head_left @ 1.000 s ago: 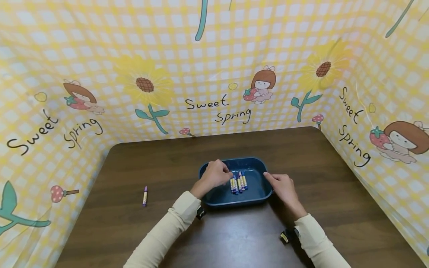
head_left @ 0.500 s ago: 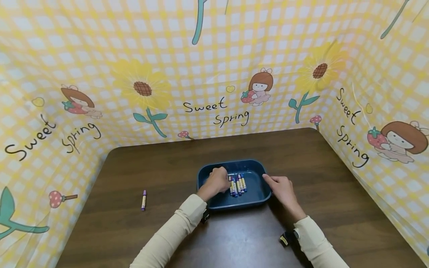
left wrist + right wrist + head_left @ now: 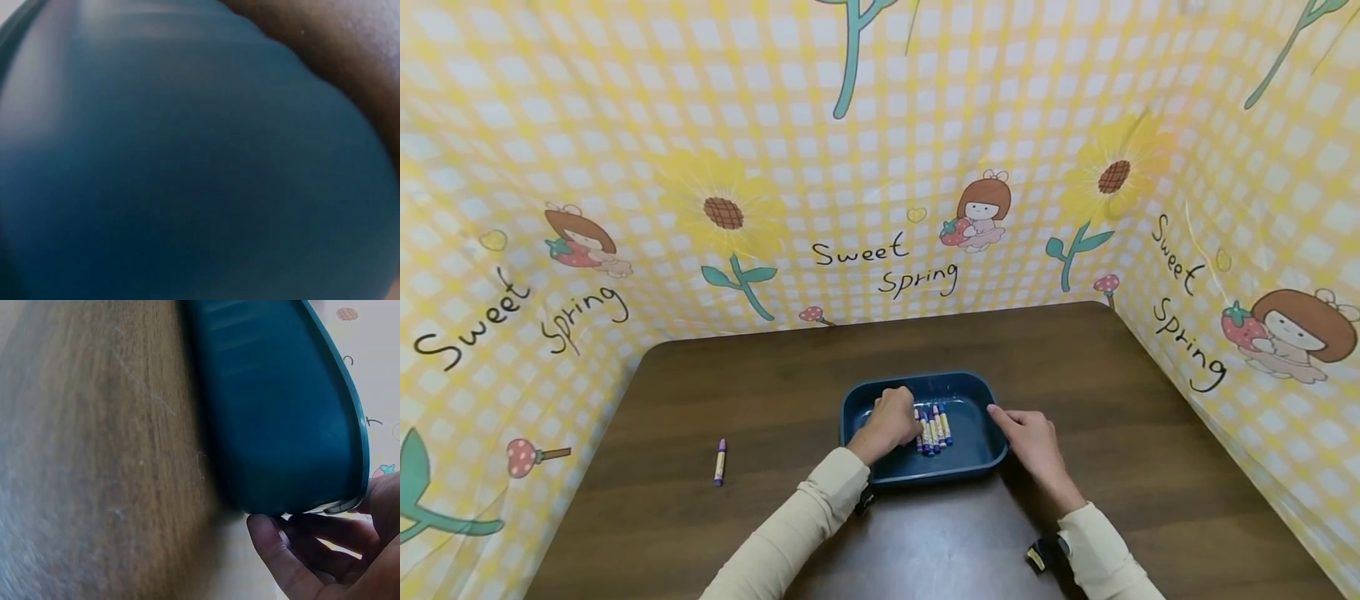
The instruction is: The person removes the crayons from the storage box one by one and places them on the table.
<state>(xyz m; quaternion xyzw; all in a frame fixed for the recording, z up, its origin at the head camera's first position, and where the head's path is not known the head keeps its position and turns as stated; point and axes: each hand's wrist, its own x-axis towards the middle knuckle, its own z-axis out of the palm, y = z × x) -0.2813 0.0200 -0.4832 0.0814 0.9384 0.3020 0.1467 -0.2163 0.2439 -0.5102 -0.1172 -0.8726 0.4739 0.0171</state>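
Observation:
A dark blue tray (image 3: 880, 479) sits on the table, with several crayons (image 3: 934, 429) lying side by side in it, blue-ended with pale yellow wrappers. My left hand (image 3: 891, 421) reaches down into the tray at the left end of this row. Its fingers bend downward and overlap the leftmost crayon; I cannot tell whether they hold one. My right hand (image 3: 1032, 437) grips the tray's right end, thumb at the rim. In the right wrist view, fingertips (image 3: 265, 531) of that hand press the tray's outer wall (image 3: 281, 425). The left wrist view is filled by blurred tray wall (image 3: 187, 156).
A single purple-tipped crayon (image 3: 720, 462) lies on the brown wooden table (image 3: 775, 375), left of the tray. Yellow checked cloth (image 3: 880, 150) with printed flowers and figures hangs round the back and both sides.
My left hand has lowered into the tray and shifted slightly right beside the crayon row. My right hand has kept its hold on the tray's end. The head view has tilted up slightly.

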